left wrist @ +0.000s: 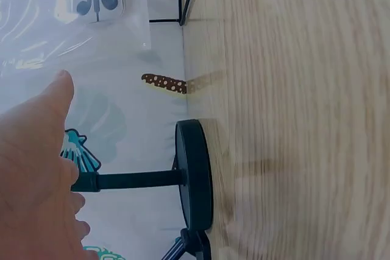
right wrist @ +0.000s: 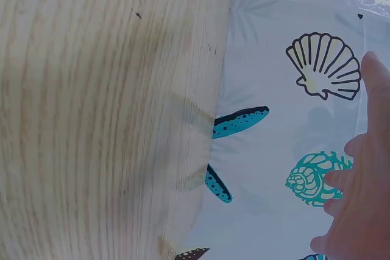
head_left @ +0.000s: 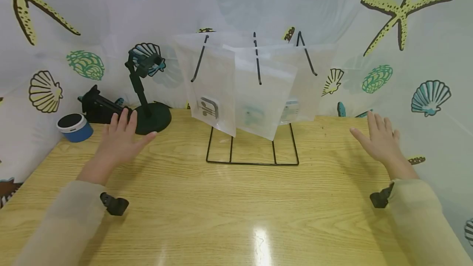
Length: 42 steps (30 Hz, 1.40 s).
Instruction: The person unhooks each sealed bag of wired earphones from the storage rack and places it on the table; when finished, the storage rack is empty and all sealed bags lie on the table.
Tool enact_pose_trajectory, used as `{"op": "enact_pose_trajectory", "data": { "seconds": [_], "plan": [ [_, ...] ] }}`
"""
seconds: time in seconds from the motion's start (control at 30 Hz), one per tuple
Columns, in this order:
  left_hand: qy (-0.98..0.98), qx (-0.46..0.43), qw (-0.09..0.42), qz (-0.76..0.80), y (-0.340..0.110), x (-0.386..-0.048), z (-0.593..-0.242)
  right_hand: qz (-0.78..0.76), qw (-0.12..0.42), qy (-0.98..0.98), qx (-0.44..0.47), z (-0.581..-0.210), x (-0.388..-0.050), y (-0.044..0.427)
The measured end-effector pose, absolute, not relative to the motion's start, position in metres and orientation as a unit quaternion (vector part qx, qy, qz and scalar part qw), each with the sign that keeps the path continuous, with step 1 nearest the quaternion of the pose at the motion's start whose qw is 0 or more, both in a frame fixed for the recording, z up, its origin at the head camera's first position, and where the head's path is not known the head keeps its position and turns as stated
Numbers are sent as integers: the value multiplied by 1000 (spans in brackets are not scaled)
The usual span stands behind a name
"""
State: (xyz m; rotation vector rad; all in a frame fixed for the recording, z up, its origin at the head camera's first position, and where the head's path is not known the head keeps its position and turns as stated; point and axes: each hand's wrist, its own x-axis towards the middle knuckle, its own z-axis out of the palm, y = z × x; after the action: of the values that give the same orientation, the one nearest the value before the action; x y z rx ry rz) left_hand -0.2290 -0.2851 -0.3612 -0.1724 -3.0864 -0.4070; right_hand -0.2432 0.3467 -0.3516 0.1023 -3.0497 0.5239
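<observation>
My left hand (head_left: 120, 143) is held over the table's left side with fingers spread and nothing in it. Nearest to it stands a black stand (head_left: 152, 119) with a round base, which the fingertips partly overlap in the head view. On the other side, my right hand (head_left: 382, 143) is likewise spread and holds nothing. Between them, a black wire rack (head_left: 253, 163) carries three translucent plastic bags on its hooks. The left bag (head_left: 207, 73) contains earphones (head_left: 209, 108). Inside the middle bag (head_left: 264, 85) and the right bag (head_left: 318, 65) are pale bluish items, too blurred to identify.
A blue and white cylinder (head_left: 76, 128) with a dark top sits at the table's left edge. Behind it lies a black folded device (head_left: 99, 104). A white curtain (head_left: 251, 3) printed with shells and starfish hangs behind the wooden table (head_left: 236, 204).
</observation>
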Motion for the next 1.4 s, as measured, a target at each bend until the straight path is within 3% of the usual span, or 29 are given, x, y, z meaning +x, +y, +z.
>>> {"op": "enact_pose_trajectory", "data": {
  "seconds": [0.43, 1.1, 1.4],
  "plan": [
    [-983, -131, 11, -130, -264, -235, -366, 249, 44, -964, 81, -344, -253, 336],
    [-963, -216, -21, -157, -220, -245, -379, 372, -45, -923, 83, -334, -273, 294],
    [-954, -255, -24, -153, -201, -251, -395, 398, -16, -914, 72, -340, -291, 273]
  ]
}}
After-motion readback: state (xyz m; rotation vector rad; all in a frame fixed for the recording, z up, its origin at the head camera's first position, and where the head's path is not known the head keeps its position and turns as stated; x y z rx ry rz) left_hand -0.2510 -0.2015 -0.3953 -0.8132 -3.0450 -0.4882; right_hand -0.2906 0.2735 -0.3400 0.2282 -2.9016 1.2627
